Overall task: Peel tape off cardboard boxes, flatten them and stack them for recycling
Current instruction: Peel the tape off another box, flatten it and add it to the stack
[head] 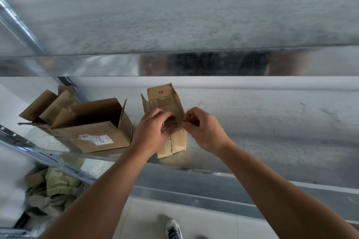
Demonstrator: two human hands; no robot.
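At the shelf's (252, 141) front edge, the left hand (153, 128) kept its grip clamped on crumpled tape (179, 121) against the small box (165, 101) marked 10. The right hand (204, 130) pinched the same tape. An open box (97, 132) sat just beside, leftward.

The left hand (153, 128) grips crumpled tape (169, 123) over the small box (165, 103) marked 10. Just beside it, the right hand (204, 128) pinches the tape's thin end. Left of the left hand stands a bigger open box (93, 132).

A small box (165, 103) marked 10 was laid flat, its tape (179, 121) part-peeled; a larger box (93, 132) was stood open beside it.
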